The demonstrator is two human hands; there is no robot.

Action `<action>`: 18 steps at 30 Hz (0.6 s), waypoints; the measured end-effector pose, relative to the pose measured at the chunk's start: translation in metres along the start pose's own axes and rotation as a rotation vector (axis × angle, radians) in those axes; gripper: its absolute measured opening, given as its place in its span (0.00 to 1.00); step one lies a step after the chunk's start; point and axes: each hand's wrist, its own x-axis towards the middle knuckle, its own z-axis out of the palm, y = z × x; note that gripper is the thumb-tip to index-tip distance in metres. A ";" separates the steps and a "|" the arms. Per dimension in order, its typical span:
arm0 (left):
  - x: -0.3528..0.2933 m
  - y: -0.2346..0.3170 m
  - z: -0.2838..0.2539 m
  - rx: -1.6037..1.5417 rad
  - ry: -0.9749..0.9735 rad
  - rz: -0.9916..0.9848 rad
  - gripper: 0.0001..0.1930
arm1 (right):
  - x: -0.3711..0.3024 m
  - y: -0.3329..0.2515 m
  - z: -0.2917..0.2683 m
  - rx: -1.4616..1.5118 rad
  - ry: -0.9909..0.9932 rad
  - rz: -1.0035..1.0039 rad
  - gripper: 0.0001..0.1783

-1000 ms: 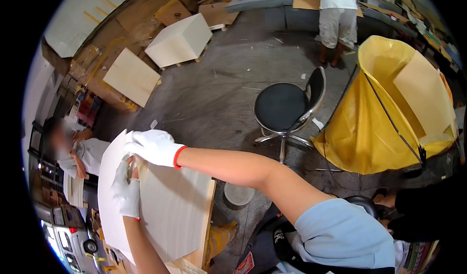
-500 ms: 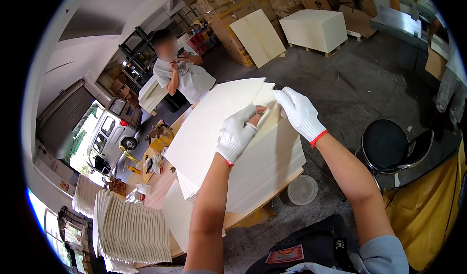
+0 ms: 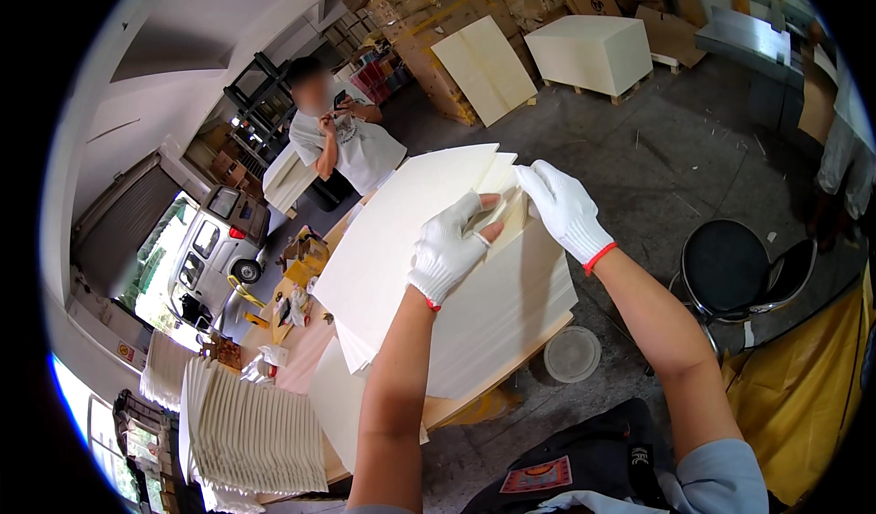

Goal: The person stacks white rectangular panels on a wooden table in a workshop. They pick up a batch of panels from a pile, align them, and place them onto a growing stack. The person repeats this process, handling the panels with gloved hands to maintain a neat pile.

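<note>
A tall stack of cream-white sheets (image 3: 497, 331) stands on the table before me, with several loose, fanned sheets (image 3: 401, 231) lying across its top. My left hand (image 3: 454, 247), in a white knit glove with bare thumb and forefinger tips, rests on the fanned sheets near their far right corner. Its thumb and forefinger are apart. At that corner my right hand (image 3: 563, 211), in a white glove with a red cuff, has its fingers together around the sheet edges. Its thumb is partly hidden by the hand.
Bent sheets in a rippled pile (image 3: 251, 427) lie at the table's left end. A person (image 3: 342, 135) stands beyond the table holding a phone. To the right are a black chair (image 3: 725, 267) and a round lidded bucket (image 3: 572, 354). A pallet stack (image 3: 593, 53) stands far back.
My left thumb and forefinger have spread slightly farther apart at the sheet corners. My right hand stays at the corner, nearly unmoved. The view has shifted slightly.
</note>
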 end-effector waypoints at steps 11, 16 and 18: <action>0.000 0.010 -0.001 0.079 -0.063 -0.072 0.18 | 0.004 0.012 0.007 0.003 0.023 -0.035 0.31; -0.001 0.016 0.000 0.015 -0.057 -0.060 0.17 | 0.002 0.011 0.006 -0.039 0.046 -0.060 0.31; -0.003 0.014 -0.002 0.002 -0.047 -0.058 0.16 | -0.003 -0.005 0.000 -0.034 0.006 -0.020 0.31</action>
